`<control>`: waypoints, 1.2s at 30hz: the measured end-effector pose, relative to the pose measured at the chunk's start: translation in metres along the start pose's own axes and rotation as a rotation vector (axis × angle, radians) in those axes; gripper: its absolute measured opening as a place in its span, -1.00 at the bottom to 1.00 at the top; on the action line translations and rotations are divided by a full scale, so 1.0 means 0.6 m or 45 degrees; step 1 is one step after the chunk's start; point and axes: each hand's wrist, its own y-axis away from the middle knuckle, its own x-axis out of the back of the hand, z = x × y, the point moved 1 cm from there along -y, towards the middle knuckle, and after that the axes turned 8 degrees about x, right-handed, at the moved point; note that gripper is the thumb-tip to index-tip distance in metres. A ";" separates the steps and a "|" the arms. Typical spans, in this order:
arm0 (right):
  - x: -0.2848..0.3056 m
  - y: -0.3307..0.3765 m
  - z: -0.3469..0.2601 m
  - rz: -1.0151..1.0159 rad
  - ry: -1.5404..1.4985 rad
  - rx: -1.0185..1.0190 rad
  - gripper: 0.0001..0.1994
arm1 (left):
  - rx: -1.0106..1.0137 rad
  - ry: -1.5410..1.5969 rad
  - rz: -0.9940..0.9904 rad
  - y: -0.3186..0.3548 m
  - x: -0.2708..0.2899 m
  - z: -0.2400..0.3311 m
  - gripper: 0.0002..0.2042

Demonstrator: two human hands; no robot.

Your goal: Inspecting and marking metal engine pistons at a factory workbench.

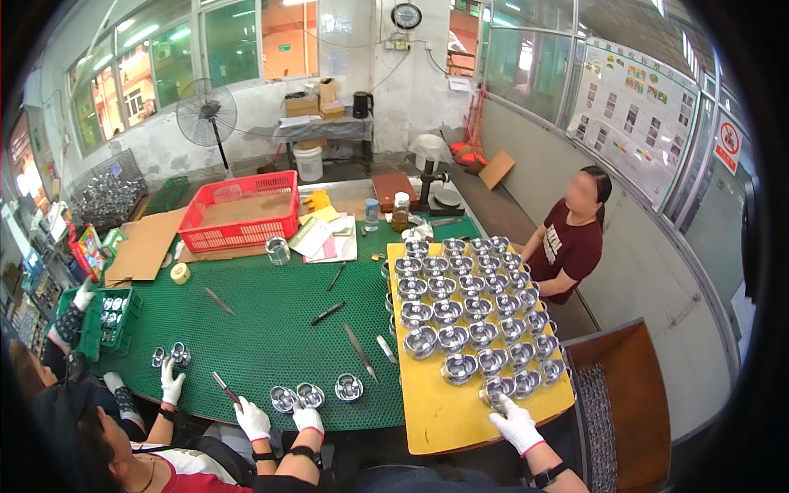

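Observation:
My left hand (308, 419), in a white glove, has its fingers closed on a metal piston (310, 393) at the green mat's front edge. A second piston (283, 398) sits just left of it and a third piston (348, 387) stands apart to the right. At the front of the yellow board (433, 427), my gloved right hand (516, 426) grips the near side of another piston (496, 387). Several rows of pistons (477, 309) cover most of that board. The undersides of both hands are hidden.
Beside me on the left, a co-worker's gloved hand (253, 419) holds a pen-like tool (223, 384); their other hand (171, 382) touches small pistons. Files (359, 352) and a marker (328, 313) lie on the green mat (263, 320). A red crate (238, 242) stands behind. Another person (567, 246) stands beyond the board.

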 end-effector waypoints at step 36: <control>0.278 0.021 -0.202 -0.121 0.547 1.524 -0.68 | -0.702 0.066 -1.396 0.725 0.075 0.326 0.23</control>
